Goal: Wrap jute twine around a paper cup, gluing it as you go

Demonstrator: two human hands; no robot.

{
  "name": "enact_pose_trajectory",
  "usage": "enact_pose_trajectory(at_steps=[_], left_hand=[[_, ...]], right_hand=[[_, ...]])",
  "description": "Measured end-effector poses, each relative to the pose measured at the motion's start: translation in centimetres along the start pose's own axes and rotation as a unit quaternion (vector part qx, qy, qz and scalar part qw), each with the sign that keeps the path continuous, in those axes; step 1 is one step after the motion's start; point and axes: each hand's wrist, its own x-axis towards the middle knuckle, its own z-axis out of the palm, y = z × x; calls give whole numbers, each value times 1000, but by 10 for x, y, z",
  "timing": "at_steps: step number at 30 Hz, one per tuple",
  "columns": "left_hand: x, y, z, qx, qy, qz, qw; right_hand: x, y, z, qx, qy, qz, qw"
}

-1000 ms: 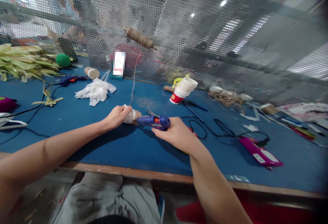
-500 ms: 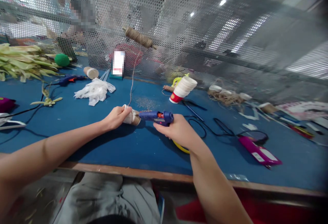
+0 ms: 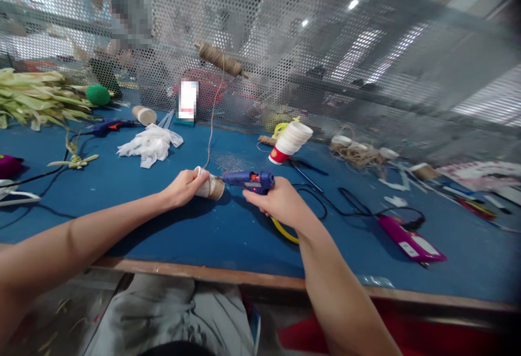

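Note:
My left hand (image 3: 188, 186) is closed on a small paper cup (image 3: 212, 189) tipped on its side, its base end wrapped in brown twine. A strand of twine (image 3: 210, 141) runs from the cup up to a spool (image 3: 220, 58) on the mesh panel. In my right hand (image 3: 284, 202) is a blue hot glue gun (image 3: 249, 180), fingers wrapped round its handle. The gun's nozzle points left, at or close to the twine-wrapped part of the cup; whether it touches is hard to make out.
A stack of paper cups (image 3: 291, 142) leans beyond the gun. Crumpled white material (image 3: 150, 144), another glue gun (image 3: 109, 126) and a twine-wrapped cup (image 3: 144, 115) lie left. A purple box (image 3: 412, 240) with a black cable sits right. Corn husks (image 3: 36, 95) fill the far left.
The glue gun's nozzle has shifted slightly right and up along the cup, and my right hand has tilted a little. My left hand stays almost in place, still holding the cup.

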Motion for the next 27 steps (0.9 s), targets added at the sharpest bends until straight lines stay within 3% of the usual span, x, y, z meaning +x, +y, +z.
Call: enact_pose_trajectory(at_steps=[13,18,23,27], left_hand=[[-1,1,1,-6,1,7,1000],[-4,3,-1,-13,-14,37,999],[-7,6,-4,-29,-42,103,993],[-10,9,-5,-16,-56,159,985]], right_hand=[[11,1,2,9,-8,-7,1000],[26,10,-3,111,-14,-37,993],[58,29,-18,144,84,-4,986],[84,47,-19,40,97,55,993]])
